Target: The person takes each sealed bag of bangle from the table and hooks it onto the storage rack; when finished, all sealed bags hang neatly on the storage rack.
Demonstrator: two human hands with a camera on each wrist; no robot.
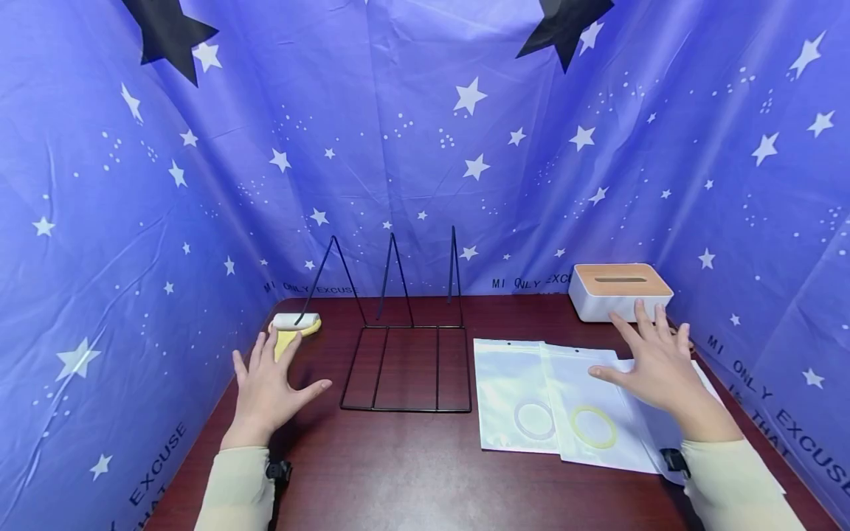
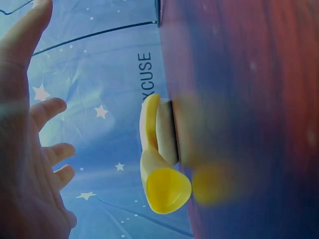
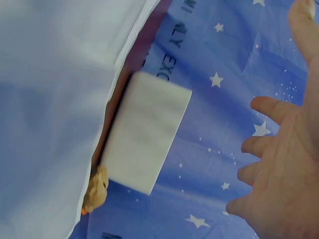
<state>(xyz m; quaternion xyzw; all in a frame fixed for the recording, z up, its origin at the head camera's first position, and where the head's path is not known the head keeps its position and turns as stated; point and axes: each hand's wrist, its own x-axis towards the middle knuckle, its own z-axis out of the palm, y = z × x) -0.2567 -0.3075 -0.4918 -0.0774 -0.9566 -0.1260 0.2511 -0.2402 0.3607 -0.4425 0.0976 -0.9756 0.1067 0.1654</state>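
Observation:
My left hand (image 1: 264, 394) hovers with fingers spread over the left side of the table. Just beyond its fingertips lies a lint roller (image 1: 296, 321) with a white roll and a yellow handle; the left wrist view shows the handle's hollow yellow end (image 2: 168, 190). On the right, my right hand (image 1: 660, 363) is also spread, above overlapping white zip bags (image 1: 511, 369) and in front of a white tissue box (image 1: 600, 304) with a wooden lid. One bag carries a pale ring (image 1: 516, 419), another a yellow ring (image 1: 574, 429). Neither hand holds anything.
A black wire rack (image 1: 405, 410) with three upright loops stands mid-table between the hands. A small tan object (image 3: 96, 190) sits beside the tissue box, partly hidden by a bag. Blue star-printed cloth (image 1: 412, 184) encloses the table's back and sides.

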